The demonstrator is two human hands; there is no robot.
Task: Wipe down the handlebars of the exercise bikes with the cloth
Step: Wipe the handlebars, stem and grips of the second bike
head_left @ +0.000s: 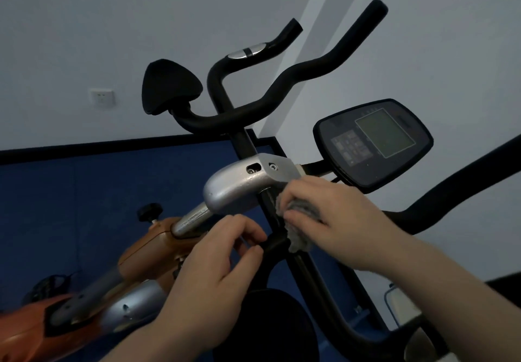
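Observation:
A black handlebar (277, 242) of the near exercise bike runs across the lower middle of the head view. My right hand (332, 215) grips a grey cloth (300, 241) wrapped round that bar, just under the silver bracket (239, 184). My left hand (217, 265) pinches the same bar with thumb and fingers right beside the cloth. A second set of black handlebars (296, 76) rises behind, with a silver pulse sensor (249, 50) on one arm.
A black console with a grey screen (375, 143) stands at the right. An orange bike frame (143, 254) with a black knob (149, 211) lies lower left. Another black saddle-like pad (169, 88) sits upper left. A white wall with a socket (102, 97) lies behind.

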